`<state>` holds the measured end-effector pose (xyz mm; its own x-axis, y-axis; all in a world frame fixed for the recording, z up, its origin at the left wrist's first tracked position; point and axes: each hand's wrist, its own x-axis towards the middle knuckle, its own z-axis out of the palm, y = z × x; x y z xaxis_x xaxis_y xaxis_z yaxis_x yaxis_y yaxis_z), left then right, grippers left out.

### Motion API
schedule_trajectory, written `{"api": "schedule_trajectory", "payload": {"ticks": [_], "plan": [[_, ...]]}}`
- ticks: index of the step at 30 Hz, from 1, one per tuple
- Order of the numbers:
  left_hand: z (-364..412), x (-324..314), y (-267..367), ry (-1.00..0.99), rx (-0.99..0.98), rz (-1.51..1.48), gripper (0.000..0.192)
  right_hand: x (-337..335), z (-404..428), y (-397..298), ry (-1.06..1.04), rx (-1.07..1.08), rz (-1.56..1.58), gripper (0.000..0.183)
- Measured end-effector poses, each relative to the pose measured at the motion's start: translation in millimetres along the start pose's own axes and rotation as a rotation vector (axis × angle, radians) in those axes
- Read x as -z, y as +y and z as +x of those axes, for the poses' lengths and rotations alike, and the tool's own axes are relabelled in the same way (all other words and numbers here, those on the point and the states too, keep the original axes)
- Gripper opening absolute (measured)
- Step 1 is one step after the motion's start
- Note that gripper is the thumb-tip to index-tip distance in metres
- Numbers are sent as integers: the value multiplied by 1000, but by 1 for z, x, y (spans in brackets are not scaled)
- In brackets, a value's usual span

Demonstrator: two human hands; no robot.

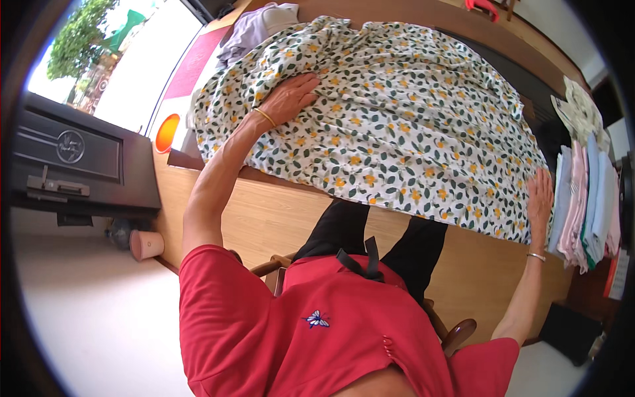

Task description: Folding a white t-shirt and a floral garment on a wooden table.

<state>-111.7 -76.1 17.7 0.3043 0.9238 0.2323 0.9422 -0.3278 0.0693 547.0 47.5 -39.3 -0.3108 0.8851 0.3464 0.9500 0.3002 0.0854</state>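
Observation:
A large white cloth with green leaves and yellow-orange flowers lies spread over a brown table, its near edge hanging over the table's front. Wrinkles run across it, and its left part is bunched. My left hand rests flat on the cloth's left part, fingers pointing right, with a gold-coloured bangle at the wrist. At the cloth's right edge, my right hand lies on the fabric with fingers extended away from me; a silver-coloured bangle is on that wrist. Neither hand grips the cloth.
Folded clothes are stacked just right of my right hand, with a cream garment behind them. A lavender garment lies at the back left. An orange round object is near the table's left end. A pink bin stands on the floor.

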Motion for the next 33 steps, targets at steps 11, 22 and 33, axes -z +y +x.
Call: {"api": "schedule_trajectory", "payload": {"ticks": [11, 22, 33], "plan": [[-92, 1, 118, -60, -55, -82, 64, -8, 7, 10, -51, 19, -16, 50], [-259, 62, -28, -83, 1036, 186, 49, -22, 9, 38, 26, 285, -150, 42], [-68, 31, 40, 375, 151, 12, 43, -7, -6, 20, -82, -31, -12, 48]]}}
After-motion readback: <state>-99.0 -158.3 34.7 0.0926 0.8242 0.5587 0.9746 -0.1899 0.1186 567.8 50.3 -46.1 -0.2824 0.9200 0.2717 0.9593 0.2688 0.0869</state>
